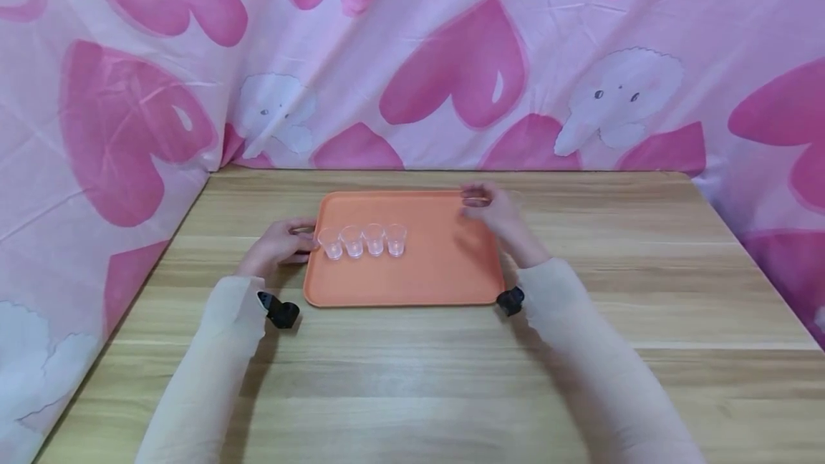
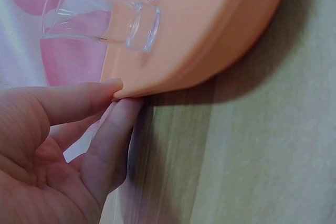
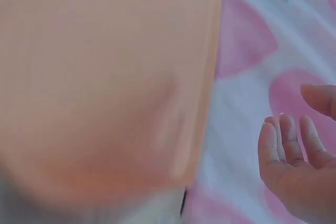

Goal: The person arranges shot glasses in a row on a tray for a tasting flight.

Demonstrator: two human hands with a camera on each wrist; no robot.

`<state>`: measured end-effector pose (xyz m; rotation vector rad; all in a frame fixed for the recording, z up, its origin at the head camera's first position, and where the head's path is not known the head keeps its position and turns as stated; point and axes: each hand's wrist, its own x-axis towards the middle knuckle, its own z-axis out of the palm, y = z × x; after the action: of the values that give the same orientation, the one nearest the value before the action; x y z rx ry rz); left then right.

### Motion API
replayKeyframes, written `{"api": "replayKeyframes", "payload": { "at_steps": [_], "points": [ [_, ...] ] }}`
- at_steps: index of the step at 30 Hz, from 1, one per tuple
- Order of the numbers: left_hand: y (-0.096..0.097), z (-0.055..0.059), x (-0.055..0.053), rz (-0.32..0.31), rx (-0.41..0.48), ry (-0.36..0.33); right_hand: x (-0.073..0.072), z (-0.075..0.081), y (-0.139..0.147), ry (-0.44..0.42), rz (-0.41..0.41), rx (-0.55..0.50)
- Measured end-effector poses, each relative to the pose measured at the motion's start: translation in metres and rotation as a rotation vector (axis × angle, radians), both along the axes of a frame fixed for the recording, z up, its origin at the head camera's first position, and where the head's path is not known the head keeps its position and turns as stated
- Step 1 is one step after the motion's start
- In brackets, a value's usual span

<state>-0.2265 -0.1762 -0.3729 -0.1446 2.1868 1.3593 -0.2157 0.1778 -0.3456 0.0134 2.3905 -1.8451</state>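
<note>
An orange tray (image 1: 445, 263) lies on the wooden table, its left part bearing a row of several small clear cups (image 1: 374, 242). At the left edge my left hand (image 1: 280, 242) pinches the rim between thumb and fingers. The left wrist view gives this grip up close, with one clear cup (image 2: 86, 22) standing just past the fingertips. My right hand (image 1: 499, 213) hovers by the tray's far right corner. In the right wrist view that hand (image 3: 299, 182) has its fingers extended, the thumb apart from them, and nothing between them.
The wooden table (image 1: 412, 392) runs out on all sides of the tray. A pink cloth with hearts (image 1: 457, 63) hangs behind the table and along its left side. A small black camera sits at each wrist (image 1: 281, 311).
</note>
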Motion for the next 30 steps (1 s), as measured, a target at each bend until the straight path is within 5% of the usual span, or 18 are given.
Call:
{"api": "replayKeyframes", "payload": {
  "at_steps": [12,30],
  "points": [
    [0.002,0.001,0.000,0.005,-0.005,0.008,-0.009,0.009,0.071,0.093,-0.224,0.132],
    [0.002,-0.004,-0.001,0.011,0.005,0.015,-0.012,-0.017,0.097,-0.112,-0.026,0.229]
  ]
}}
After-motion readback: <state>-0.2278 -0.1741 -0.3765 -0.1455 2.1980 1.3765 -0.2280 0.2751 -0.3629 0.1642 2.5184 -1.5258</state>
